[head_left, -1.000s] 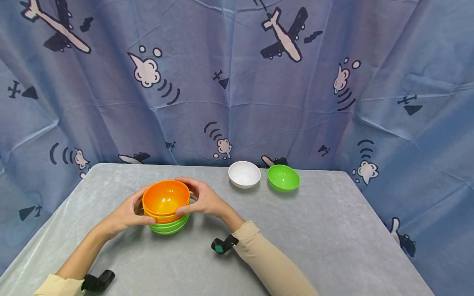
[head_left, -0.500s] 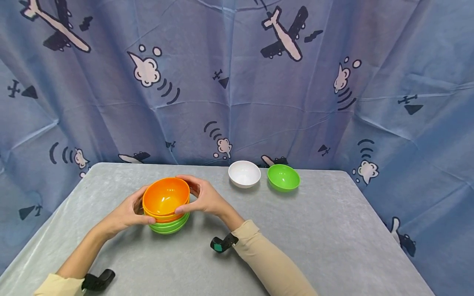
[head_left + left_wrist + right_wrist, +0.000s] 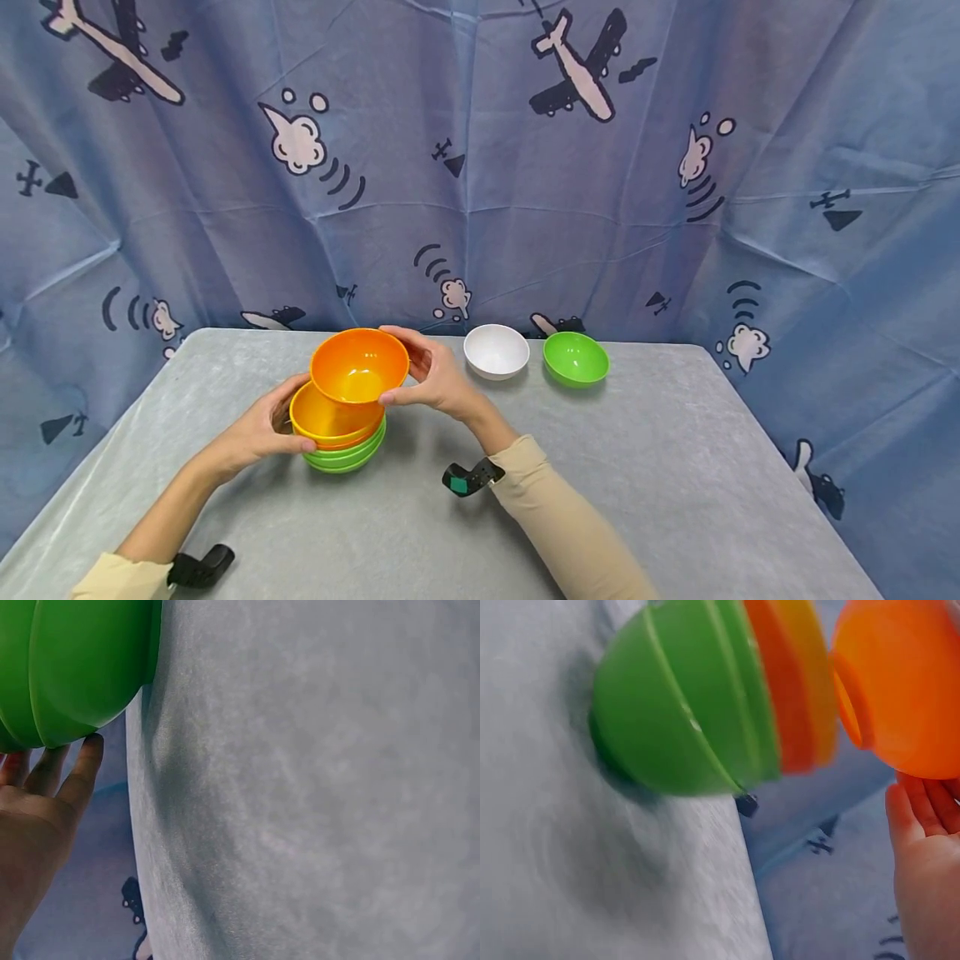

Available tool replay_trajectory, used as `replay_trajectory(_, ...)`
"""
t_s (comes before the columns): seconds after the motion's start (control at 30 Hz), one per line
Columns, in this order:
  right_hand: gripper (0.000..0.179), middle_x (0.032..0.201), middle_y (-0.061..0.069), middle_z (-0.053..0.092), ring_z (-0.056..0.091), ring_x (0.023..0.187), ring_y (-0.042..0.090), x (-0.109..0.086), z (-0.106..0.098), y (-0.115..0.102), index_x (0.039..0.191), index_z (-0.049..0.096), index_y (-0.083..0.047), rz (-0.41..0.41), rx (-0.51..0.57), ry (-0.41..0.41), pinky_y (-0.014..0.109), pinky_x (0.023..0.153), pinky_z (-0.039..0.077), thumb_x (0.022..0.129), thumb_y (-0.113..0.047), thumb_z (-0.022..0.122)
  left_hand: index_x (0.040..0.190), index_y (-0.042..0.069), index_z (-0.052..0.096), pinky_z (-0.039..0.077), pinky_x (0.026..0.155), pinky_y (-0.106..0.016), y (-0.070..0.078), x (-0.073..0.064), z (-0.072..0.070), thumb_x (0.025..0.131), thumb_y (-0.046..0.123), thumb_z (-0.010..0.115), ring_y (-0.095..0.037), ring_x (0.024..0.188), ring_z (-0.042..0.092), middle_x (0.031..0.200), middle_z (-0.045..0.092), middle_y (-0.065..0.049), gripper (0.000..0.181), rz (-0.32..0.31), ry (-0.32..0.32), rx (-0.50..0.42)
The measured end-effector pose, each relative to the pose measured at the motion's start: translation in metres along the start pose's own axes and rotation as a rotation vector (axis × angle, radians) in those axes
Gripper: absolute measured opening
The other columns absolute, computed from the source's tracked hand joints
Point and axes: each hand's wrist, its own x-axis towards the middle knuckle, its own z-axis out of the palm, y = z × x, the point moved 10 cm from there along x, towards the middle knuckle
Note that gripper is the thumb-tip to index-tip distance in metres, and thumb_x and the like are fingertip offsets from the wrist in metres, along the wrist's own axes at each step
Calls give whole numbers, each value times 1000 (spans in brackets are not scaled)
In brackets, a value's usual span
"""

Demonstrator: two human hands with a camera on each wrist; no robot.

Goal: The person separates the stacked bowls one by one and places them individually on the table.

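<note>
Clearly at work above a pale grey table covering (image 3: 675, 467), faintly mottled like soft cloth, with rounded back corners and with soft shading around the stack of bowls (image 3: 345, 460) on its left half. Gripping this stack with the left hand (image 3: 258, 433), thumb at the near side and fingers round the far side. Holding an orange bowl (image 3: 356, 362) by its rim with the right hand (image 3: 442, 379), above and partly overlapping the stack in the head view. Close to the stack's upper rim in the right wrist view, without showing surely whether in contact. In the stack, from the top: yellow-orange, then deeper orange, then green at the bottom.

Near the back edge, right of centre, upright and slightly apart: a white bowl (image 3: 497, 352) and a green bowl (image 3: 576, 360).

Behind and to both sides, hung with a blue-violet curtain (image 3: 510, 158), creased, falling in loose folds and printed with aeroplanes (image 3: 581, 79), white puffs of cloud (image 3: 297, 146) and dark curved strokes. Past the table's edge in both wrist views, more of the same blue cloth. Dressed in beige sleeves (image 3: 562, 517), with a black device (image 3: 471, 478) strapped at each wrist.
</note>
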Motion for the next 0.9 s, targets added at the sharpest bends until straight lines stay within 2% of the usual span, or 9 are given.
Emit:
replay_trajectory(0.17,81,144,14,51,51,130,30,-12,-30,-11,147,47,2,15,-19,74,39,107,41,78,-2,88,158,2,29,39,103,-22,-1,1,1,86,2,77,-12,132,46,156,38,-15,86,-13,-13,-17)
replay_trajectory(0.27,84,145,15,51,50,131,30,-22,-48,-16,147,47,3,22,-34,106,38,106,41,76,-5,90,158,4,30,37,104,-22,-2,1,2,86,2,77,-12,135,44,158,36,-14,86,-21,-15,-20)
replay_trajectory(0.37,86,145,16,51,50,130,31,-33,-64,-18,147,48,4,27,-45,132,38,105,42,74,-7,92,159,6,30,37,104,-22,-3,0,1,86,2,77,-11,135,43,159,36,-12,86,-26,-9,-9)
replay_trajectory(0.57,93,142,18,52,52,126,31,-53,-94,-16,146,48,4,71,-74,197,37,103,44,71,-23,95,159,4,29,38,103,-22,-3,-2,-1,85,1,77,-10,134,43,159,35,-13,88,-17,-2,-7)
replay_trajectory(0.7,94,143,18,50,50,127,31,-68,-114,-18,147,47,4,103,-85,238,36,104,43,71,-22,95,159,4,28,38,103,-21,-2,-2,0,85,1,77,-9,134,44,158,35,-14,88,-16,-5,-9)
replay_trajectory(0.9,87,146,18,47,48,130,27,-96,-149,-27,149,44,4,125,-142,324,32,104,42,76,-7,90,159,5,29,38,103,-21,-1,0,1,86,2,77,-10,134,44,158,36,-14,88,-16,-7,-2)
